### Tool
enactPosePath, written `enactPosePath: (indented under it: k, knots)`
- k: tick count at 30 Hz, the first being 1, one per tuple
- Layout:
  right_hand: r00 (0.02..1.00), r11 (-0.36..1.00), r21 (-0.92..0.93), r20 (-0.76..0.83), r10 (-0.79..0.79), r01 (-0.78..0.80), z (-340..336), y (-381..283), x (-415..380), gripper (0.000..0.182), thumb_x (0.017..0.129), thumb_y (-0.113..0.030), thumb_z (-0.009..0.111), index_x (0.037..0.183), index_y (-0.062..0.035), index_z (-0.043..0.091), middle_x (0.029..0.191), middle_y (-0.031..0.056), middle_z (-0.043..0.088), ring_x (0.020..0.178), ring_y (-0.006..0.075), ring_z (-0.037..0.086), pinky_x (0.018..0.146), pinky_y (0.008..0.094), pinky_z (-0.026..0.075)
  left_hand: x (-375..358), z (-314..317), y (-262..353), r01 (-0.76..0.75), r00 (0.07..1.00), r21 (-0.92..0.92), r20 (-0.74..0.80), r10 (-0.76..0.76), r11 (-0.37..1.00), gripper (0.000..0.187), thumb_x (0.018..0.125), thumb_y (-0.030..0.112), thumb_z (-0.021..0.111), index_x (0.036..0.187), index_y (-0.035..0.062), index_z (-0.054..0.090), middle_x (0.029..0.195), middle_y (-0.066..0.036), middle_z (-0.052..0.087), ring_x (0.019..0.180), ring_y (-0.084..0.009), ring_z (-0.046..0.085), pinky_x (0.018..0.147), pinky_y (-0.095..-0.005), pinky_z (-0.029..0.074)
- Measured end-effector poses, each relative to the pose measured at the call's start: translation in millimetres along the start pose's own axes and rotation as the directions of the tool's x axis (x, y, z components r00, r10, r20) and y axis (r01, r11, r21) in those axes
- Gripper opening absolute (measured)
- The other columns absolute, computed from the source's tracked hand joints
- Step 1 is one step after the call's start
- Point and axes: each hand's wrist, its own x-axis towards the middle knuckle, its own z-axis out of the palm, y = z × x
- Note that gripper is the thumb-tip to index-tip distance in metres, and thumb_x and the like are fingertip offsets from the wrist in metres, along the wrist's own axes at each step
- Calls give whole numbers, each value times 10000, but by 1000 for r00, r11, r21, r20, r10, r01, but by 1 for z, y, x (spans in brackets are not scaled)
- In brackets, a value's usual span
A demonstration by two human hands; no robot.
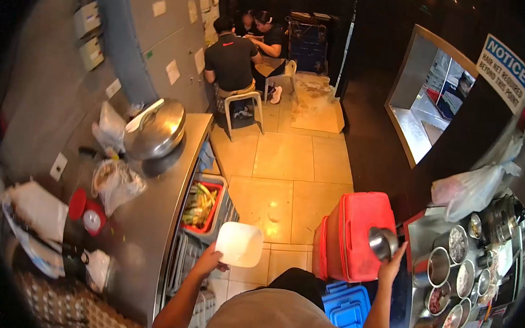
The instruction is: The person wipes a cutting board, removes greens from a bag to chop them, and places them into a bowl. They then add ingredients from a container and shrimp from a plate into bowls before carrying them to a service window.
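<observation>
A white, rounded-square dish (239, 244) is gripped at its lower left edge by my left hand (209, 260), above the floor beside the left counter. My right hand (393, 265) holds a small metal bowl (382, 244) by its right rim, in front of a red cooler (363, 230). The two hands are wide apart. Below the right forearm lies a blue lidded box (348, 306).
The steel counter (143, 241) on the left bears a lidded pan (156, 130), plastic bags and a red scale (88, 212). Several metal containers (439, 266) stand at the right. A crate of vegetables (200, 205) is under the left counter. People (230, 60) sit far ahead.
</observation>
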Motion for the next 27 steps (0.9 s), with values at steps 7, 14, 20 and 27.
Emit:
enactPosePath:
  k: [7, 14, 20, 27]
  knots:
    - [999, 963, -268, 40, 6, 5, 131, 59, 121, 829, 796, 39, 599, 1531, -82, 234, 1482, 245, 384, 1307, 438, 438, 1010, 472, 442, 232, 68, 116, 19, 991, 62, 128, -27, 998, 590, 853, 66, 413, 1438, 105, 350, 1020, -151, 637, 610, -225, 659, 525, -331, 565]
    - [952, 951, -200, 148, 268, -237, 182, 45, 241, 771, 833, 52, 571, 1523, -87, 257, 1475, 226, 419, 1277, 411, 495, 1030, 450, 436, 382, 137, 183, 128, 976, 108, 164, -145, 986, 464, 835, 78, 438, 1297, 37, 408, 945, -173, 632, 577, -255, 650, 496, -345, 565]
    - [950, 948, -79, -81, 303, -309, 201, 67, 294, 721, 856, 44, 551, 1510, -59, 266, 1440, 270, 430, 1315, 422, 447, 1035, 455, 419, 483, 293, 296, 50, 928, 198, 354, -119, 979, 466, 842, 72, 432, 1307, 34, 431, 894, -150, 624, 563, -206, 599, 484, -337, 528]
    - [714, 648, -300, -287, 639, -700, 190, 89, 211, 635, 899, -105, 513, 1492, -79, 287, 1354, 263, 513, 1171, 438, 566, 926, 478, 495, 678, 546, 351, -131, 641, 234, 761, -97, 963, 412, 910, 78, 416, 1322, 72, 415, 841, -132, 627, 537, -190, 593, 468, -306, 498]
